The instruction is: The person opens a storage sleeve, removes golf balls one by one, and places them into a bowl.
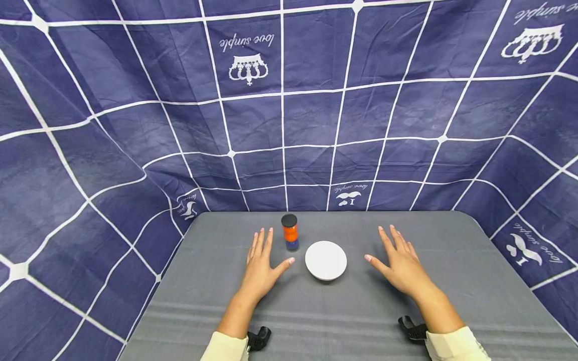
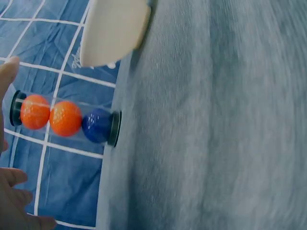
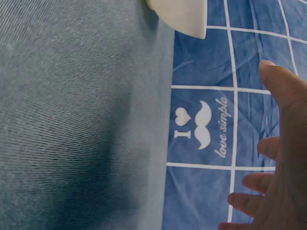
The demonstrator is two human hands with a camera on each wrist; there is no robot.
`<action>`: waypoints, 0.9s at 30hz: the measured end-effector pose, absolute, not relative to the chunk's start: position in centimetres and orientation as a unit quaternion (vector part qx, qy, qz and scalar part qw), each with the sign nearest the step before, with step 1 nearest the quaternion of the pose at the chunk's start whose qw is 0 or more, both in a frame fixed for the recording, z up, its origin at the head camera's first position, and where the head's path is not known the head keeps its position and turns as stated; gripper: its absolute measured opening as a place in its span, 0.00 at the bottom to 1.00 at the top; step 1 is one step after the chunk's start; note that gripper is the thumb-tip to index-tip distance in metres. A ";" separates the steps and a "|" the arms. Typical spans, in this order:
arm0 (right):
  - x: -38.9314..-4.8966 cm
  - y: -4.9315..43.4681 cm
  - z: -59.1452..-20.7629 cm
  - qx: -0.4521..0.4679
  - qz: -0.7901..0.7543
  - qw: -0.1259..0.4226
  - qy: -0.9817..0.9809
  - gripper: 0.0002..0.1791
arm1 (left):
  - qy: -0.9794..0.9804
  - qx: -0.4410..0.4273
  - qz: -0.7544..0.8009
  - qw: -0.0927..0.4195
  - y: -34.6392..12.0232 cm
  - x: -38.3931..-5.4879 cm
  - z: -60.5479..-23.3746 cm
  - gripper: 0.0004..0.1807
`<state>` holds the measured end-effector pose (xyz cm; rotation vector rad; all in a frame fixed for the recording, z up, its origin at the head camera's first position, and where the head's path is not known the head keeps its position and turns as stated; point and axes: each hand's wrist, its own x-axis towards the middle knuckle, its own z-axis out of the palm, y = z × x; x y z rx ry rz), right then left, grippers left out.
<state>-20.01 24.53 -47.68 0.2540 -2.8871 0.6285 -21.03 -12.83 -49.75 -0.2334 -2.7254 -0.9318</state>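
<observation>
Firstly, sleeves (image 1: 226,348): pale, at the near edge, with black wrist mounts (image 1: 259,338) just beyond.
Left hand (image 1: 263,271): left of the white bowl (image 1: 326,259) and near the clear tube (image 1: 290,232), apart from both; fingers fairly straight and spread, thumb held wide toward the right, pinching nothing.
Right hand (image 1: 405,268): well to the right of the bowl; fingers spread, thumb out toward the left, holding nothing.
Bowl: upright on the grey counter (image 1: 180,286), between the hands; likely light, stiff and smooth, of uncertain material, so best treated as breakable; best taken from both sides under the rim.
Tube: upright, just beyond the bowl and to its left; orange balls (image 2: 65,118) above, blue ball (image 2: 96,125) lowest, dark caps (image 2: 115,129) at both ends; probably light, stiff, slick-walled and easily tipped; best gripped round the middle, rather than by a possibly loose cap.
Blue cloth (image 1: 311,118): hanging behind, crossed by white lines.
</observation>
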 end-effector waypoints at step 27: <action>-19.3 22.3 -48.8 0.157 0.301 0.128 -0.932 0.35 | -0.821 -0.021 -0.560 0.104 -10.7 -23.5 -50.3 0.41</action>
